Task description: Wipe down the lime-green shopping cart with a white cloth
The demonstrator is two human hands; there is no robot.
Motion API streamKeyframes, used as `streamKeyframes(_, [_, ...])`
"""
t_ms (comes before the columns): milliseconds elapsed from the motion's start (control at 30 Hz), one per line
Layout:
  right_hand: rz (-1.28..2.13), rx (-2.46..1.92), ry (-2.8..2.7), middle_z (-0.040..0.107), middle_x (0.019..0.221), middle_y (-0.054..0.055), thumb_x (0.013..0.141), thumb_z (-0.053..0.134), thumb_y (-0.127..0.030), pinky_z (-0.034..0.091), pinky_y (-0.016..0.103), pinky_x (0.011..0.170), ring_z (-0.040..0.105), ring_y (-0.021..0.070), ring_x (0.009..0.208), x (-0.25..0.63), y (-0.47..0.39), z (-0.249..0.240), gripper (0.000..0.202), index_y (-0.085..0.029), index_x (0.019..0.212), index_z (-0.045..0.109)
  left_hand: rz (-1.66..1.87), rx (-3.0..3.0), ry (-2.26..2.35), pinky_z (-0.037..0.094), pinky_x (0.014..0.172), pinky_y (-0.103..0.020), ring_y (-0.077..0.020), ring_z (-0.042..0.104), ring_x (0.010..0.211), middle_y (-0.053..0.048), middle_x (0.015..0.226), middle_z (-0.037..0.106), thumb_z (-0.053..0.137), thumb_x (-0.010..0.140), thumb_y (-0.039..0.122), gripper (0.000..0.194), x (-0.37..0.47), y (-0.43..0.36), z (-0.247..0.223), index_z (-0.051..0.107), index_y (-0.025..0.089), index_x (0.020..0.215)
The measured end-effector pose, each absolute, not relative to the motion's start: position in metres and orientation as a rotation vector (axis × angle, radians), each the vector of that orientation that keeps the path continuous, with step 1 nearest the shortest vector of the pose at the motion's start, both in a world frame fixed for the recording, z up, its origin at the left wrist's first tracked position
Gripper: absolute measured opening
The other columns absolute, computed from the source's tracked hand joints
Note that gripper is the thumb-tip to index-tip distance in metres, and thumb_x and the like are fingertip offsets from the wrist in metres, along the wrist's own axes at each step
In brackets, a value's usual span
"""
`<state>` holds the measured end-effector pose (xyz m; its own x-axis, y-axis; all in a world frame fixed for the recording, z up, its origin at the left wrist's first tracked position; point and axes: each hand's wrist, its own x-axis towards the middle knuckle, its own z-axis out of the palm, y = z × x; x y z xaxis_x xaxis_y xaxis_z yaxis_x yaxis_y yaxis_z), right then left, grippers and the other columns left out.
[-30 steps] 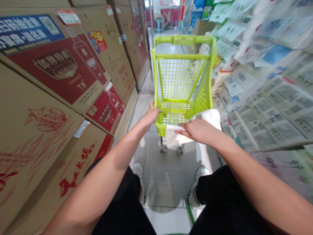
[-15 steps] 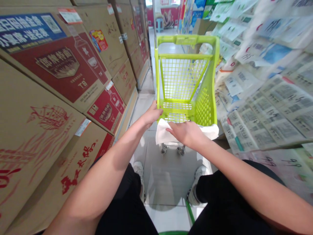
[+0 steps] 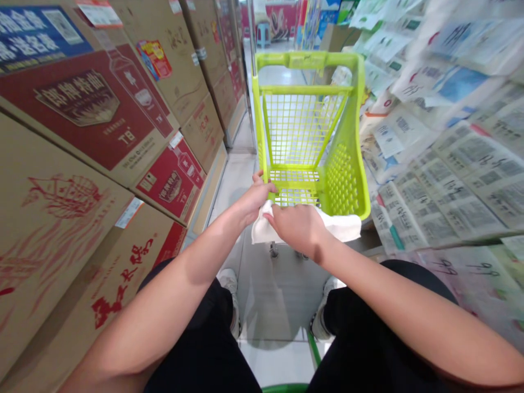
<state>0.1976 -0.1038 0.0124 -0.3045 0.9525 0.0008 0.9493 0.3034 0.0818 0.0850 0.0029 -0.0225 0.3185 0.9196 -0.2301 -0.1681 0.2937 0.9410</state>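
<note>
A lime-green plastic shopping cart with lattice walls stands in front of me, its near edge facing my hands. My left hand grips the cart's left side near the basket floor, fingers curled round the rim. A white cloth lies along the near edge and hangs down over it. My right hand is closed on the cloth, pressing it against that edge toward the left. The cart's small wheels show partly beneath the cloth.
Stacked cardboard cartons line the left side. Plastic-wrapped packs with handwritten prices fill the right. Tiled floor lies between my shoes, and a green bar is below. Farther off stands a blue stool.
My right hand and the cloth have slid slightly left along the cart's near edge. The cart looks a little larger and tilted. My left hand keeps its hold on the side.
</note>
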Motion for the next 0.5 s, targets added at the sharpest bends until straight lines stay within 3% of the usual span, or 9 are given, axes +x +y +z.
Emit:
streamKeyframes(167, [0.112, 1.786, 2.528, 0.079, 0.093, 0.019, 0.114, 0.023, -0.047, 0.045, 0.031, 0.060, 0.077, 0.0255, 0.079, 0.193, -0.104, 0.014, 0.057, -0.014, 0.118, 0.068, 0.900, 1.112, 1.019, 0.060, 0.076, -0.036, -0.0254, 0.072, 0.099, -0.002, 0.101, 0.070, 0.055, 0.049, 0.007, 0.066, 0.065, 0.022, -0.025, 0.047, 0.024, 0.112])
streamKeyframes(300, [0.065, 1.797, 2.445, 0.079, 0.093, 0.016, 0.113, 0.030, -0.051, 0.042, 0.032, 0.060, 0.076, 0.0289, 0.079, 0.213, -0.107, 0.015, 0.050, -0.018, 0.120, 0.068, 0.909, 1.175, 1.040, 0.062, 0.081, -0.039, -0.0250, 0.074, 0.094, -0.003, 0.097, 0.072, 0.052, 0.046, 0.007, 0.057, 0.045, 0.043, -0.025, 0.054, 0.023, 0.101])
streamKeyframes(500, [0.173, 1.719, 2.591, 0.075, 0.087, 0.014, 0.113, 0.027, -0.049, 0.035, 0.035, 0.069, 0.069, 0.0270, 0.078, 0.241, -0.111, 0.012, 0.052, -0.016, 0.109, 0.068, 0.895, 1.202, 1.040, 0.065, 0.088, -0.048, -0.0310, 0.077, 0.098, -0.005, 0.091, 0.078, 0.052, 0.045, 0.011, 0.064, 0.019, 0.069, -0.020, 0.069, 0.020, 0.106])
